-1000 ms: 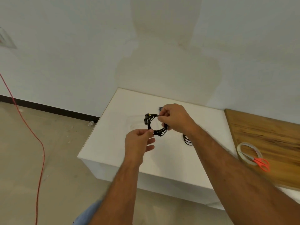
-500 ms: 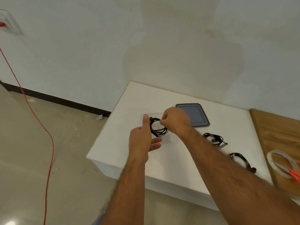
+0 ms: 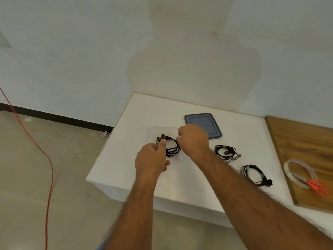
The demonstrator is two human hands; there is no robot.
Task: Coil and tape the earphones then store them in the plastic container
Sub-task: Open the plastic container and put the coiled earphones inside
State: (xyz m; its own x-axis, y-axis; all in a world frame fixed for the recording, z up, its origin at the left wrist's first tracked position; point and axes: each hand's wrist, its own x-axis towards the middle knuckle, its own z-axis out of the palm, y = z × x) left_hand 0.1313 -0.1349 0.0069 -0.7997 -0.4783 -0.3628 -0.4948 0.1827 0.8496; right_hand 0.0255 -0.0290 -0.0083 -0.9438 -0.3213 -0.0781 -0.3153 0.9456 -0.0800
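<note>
Place: looked like an unfinished room used as a makeshift work spot.
Wall (image 3: 72, 51): was bare and patchily painted.
Floor (image 3: 27, 177): was bare concrete, debris by the baseboard (image 3: 54, 117).
Cable (image 3: 45, 156): red, trailed across the floor.
Table (image 3: 126, 159): plain white against the wall.

Clear plastic container (image 3: 151, 132), matt wood board (image 3: 302, 141)

Illumination is even and moderately bright, with no glare. A broad, soft-edged shadow falls on the pale painted wall (image 3: 194, 65) at upper centre of the frame. Wide-angle distortion bends lines near the edges. Detail is slightly soft throughout; the lower corners blur most.
</note>
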